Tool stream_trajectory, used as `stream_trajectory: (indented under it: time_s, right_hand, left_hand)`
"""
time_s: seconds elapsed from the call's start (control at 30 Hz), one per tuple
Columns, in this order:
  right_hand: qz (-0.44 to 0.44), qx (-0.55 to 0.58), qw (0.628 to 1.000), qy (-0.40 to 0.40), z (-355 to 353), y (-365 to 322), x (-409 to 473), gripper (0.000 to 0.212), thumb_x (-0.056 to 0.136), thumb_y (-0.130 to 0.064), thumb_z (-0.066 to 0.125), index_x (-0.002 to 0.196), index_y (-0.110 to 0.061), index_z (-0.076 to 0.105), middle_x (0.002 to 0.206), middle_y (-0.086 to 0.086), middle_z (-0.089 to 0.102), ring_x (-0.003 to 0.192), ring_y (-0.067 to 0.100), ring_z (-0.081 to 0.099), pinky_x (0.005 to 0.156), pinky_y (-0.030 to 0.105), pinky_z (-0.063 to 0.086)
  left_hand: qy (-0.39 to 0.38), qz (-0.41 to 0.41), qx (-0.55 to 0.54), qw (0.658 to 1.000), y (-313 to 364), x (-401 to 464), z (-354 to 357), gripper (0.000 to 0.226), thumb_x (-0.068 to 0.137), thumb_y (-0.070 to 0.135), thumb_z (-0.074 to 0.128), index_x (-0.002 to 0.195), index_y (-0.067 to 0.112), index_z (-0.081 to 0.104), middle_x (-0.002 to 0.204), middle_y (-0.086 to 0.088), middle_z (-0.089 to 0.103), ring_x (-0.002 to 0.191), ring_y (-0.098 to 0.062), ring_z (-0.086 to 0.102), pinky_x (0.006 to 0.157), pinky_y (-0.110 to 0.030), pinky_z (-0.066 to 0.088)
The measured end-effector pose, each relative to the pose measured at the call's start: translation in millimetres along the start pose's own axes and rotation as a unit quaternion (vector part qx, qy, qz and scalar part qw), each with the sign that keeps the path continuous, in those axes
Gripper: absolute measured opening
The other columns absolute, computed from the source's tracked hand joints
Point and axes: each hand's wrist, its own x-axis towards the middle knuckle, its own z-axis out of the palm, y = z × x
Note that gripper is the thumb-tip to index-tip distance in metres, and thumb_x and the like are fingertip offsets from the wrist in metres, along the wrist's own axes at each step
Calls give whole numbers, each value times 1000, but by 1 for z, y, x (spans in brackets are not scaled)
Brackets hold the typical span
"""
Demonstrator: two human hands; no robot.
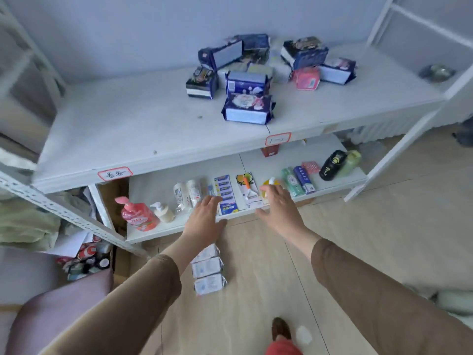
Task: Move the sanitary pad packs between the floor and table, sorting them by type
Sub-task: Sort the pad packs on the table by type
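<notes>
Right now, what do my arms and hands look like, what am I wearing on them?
Both arms wear long brown sleeves of plain fabric, ending a little above the wrists. The left hand and the right hand are bare: no gloves, and no rings, watch or bracelet that can be seen. No markings or logos show on the sleeves.

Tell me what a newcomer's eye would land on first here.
First, the jumble of dark blue sanitary pad packs heaped on the white table top, with one pink pack among them. Next, two empty open hands, left hand and right hand, reaching forward above a row of white packs on the floor.
</notes>
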Motion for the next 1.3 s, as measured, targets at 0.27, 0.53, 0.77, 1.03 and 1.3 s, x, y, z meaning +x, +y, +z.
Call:
stream_trajectory:
  time_s: [0.27,0.53,0.77,1.03,1.3]
  right_hand:
    - [-49,-4,999,21,-125,56,59,52,88,-36,65,134,-20,47,133,1,48,121,23,45,95,35,41]
    - [-84,-33,996,-11,-226,129,127,49,91,-32,61,136,-21,45,136,1,47,123,22,42,98,37,43]
    - [-110,-20,994,4,-258,138,205,51,90,-33,63,136,-20,45,140,3,46,125,24,42,98,38,43]
    - [-139,-23,990,6,-255,125,324,51,86,-33,66,132,-21,50,134,3,50,124,25,45,98,37,41]
    - [-160,8,987,32,-231,90,430,44,90,-32,64,131,-20,51,132,1,51,125,21,42,95,32,37]
  left_hand:
    - [31,29,8,999,112,76,-44,59,90,32,65,143,22,41,146,0,42,133,-21,37,110,-35,31]
    - [62,12,17,998,196,152,-60,62,91,38,65,145,24,39,148,1,40,135,-20,37,112,-35,30]
    - [96,19,18,995,217,215,-89,62,90,37,66,144,24,40,145,2,42,134,-21,39,110,-37,35]
    - [126,11,17,992,189,315,-126,59,90,34,66,143,24,42,146,2,42,133,-20,39,106,-34,34]
    - [158,-8,11,987,119,401,-172,55,92,34,65,141,20,44,142,-2,44,133,-24,40,108,-37,32]
